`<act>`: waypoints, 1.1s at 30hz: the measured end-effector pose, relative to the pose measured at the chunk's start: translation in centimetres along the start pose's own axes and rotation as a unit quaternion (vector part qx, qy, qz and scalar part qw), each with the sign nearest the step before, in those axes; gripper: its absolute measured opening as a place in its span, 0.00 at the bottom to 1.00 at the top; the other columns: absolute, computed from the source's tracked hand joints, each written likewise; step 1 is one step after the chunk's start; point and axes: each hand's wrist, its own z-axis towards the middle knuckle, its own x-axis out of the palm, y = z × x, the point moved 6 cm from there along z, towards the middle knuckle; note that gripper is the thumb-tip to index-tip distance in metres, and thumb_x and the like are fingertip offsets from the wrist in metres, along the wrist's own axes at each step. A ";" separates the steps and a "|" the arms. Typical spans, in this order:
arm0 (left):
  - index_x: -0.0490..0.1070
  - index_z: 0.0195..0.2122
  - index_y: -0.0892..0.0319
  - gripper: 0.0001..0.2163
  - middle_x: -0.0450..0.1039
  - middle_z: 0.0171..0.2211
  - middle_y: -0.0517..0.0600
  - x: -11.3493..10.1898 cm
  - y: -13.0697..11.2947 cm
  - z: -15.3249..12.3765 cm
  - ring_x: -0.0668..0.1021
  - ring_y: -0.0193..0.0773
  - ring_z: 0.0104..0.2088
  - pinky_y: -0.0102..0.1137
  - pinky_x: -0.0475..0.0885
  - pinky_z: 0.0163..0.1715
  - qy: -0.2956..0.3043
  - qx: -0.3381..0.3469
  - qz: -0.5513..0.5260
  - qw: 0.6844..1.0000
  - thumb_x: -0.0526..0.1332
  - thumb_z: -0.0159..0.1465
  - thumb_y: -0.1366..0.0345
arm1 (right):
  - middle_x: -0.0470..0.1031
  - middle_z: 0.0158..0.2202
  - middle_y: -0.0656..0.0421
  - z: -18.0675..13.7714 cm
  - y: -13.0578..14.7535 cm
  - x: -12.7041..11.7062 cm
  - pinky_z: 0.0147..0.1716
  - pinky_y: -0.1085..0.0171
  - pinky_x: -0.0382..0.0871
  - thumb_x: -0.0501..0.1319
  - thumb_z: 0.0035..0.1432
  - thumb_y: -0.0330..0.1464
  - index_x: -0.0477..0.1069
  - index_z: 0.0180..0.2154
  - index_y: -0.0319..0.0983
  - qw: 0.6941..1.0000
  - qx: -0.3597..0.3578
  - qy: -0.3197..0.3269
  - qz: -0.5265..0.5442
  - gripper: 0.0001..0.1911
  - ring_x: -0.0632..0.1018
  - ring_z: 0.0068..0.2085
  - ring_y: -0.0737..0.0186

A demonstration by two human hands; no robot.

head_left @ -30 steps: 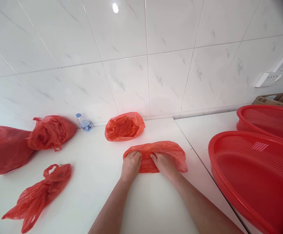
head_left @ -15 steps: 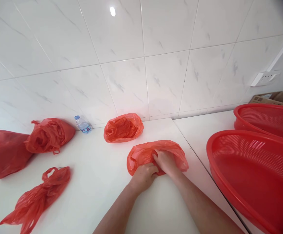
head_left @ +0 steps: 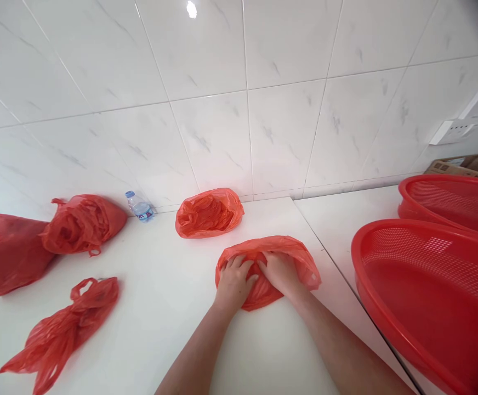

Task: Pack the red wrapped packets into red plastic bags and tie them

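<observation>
A crumpled red plastic bag (head_left: 300,258) lies on the white counter (head_left: 169,307) in front of me. My left hand (head_left: 234,282) rests on its left part with fingers spread and curled into the plastic. My right hand (head_left: 278,272) presses on the middle of the same bag, fingers bent over a fold. Both hands touch each other over the bag.
Another open red bag (head_left: 208,213) sits behind by the tiled wall, beside a small water bottle (head_left: 139,206). More red bags (head_left: 83,224) (head_left: 62,332) (head_left: 0,255) lie at the left. Two red mesh baskets (head_left: 432,296) (head_left: 453,200) and a cardboard box (head_left: 467,164) stand at the right.
My left hand moved from the bag's left end inward, folding the plastic over. The bag is now a rounder, smaller bundle under both hands.
</observation>
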 end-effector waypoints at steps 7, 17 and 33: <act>0.64 0.56 0.44 0.25 0.58 0.61 0.52 1.1 1.7 -0.2 0.60 0.53 0.60 0.54 0.55 0.55 0.096 -0.023 -0.009 0.995 0.62 0.57 0.53 | 0.66 0.20 0.61 0.0 -1.2 -2.4 0.23 0.66 0.56 0.48 0.61 0.42 0.63 0.23 0.40 0.982 0.101 -0.094 0.128 0.19 0.66 0.22 0.66; 0.68 0.53 0.48 0.22 0.63 0.58 0.53 0.8 1.5 -0.2 0.67 0.51 0.57 0.44 0.65 0.52 0.075 -0.032 -0.044 0.996 0.63 0.57 0.55 | 0.74 0.27 0.57 1.8 -5.1 -2.9 0.24 0.67 0.62 0.50 0.58 0.43 0.70 0.31 0.39 0.961 0.154 -0.048 0.223 0.17 0.74 0.27 0.63; 0.63 0.55 0.58 0.23 0.68 0.53 0.56 -0.1 3.3 0.5 0.73 0.48 0.49 0.42 0.70 0.47 -0.101 -0.077 -0.033 0.991 0.60 0.57 0.68 | 0.75 0.22 0.56 2.3 -6.5 -1.0 0.21 0.68 0.62 0.56 0.55 0.51 0.70 0.21 0.38 0.922 0.166 0.056 0.344 0.24 0.71 0.20 0.68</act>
